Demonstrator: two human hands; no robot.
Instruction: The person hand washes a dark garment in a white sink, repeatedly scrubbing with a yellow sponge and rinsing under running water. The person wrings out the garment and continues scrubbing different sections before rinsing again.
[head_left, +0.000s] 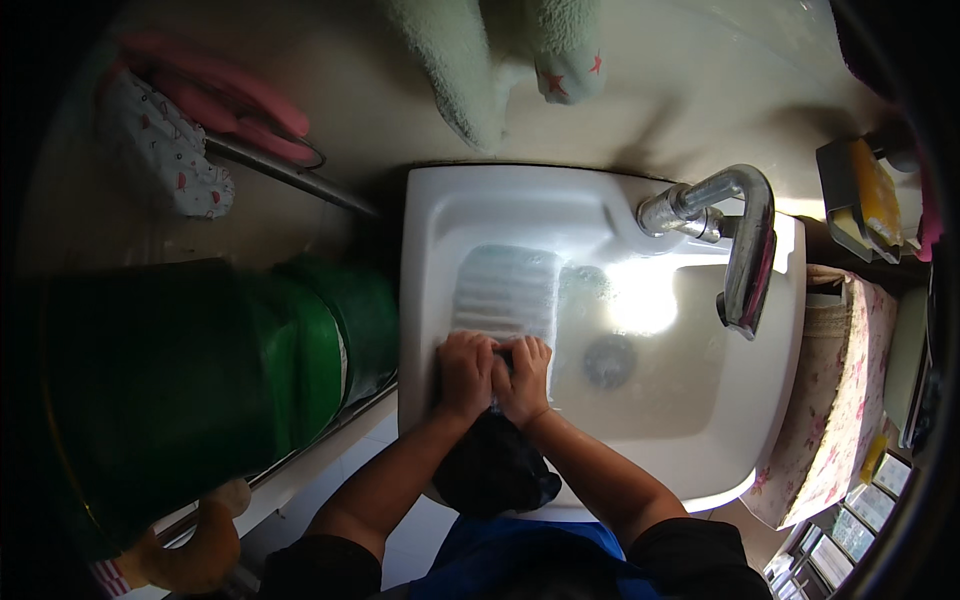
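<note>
Both hands are over the left side of a white laundry sink (600, 480), on its ridged washboard slope (510, 285). A dark, wet-looking cloth (487, 465) is bunched between them. My left hand (466, 375) and my right hand (523, 381) grip its upper end, with the knuckles close together. The rest of the cloth hangs back toward me over the front rim of the sink. What kind of garment it is I cannot tell. Cloudy water covers the basin floor, and a round drain (609, 361) shows through it to the right of my hands.
A chrome faucet (746, 247) arches over the basin's right side. Left of the sink stands something large and green (300, 352). Pale fuzzy cloths (450, 67) hang on the wall behind. At right are a sponge holder (862, 199) and a floral fabric cover (832, 405).
</note>
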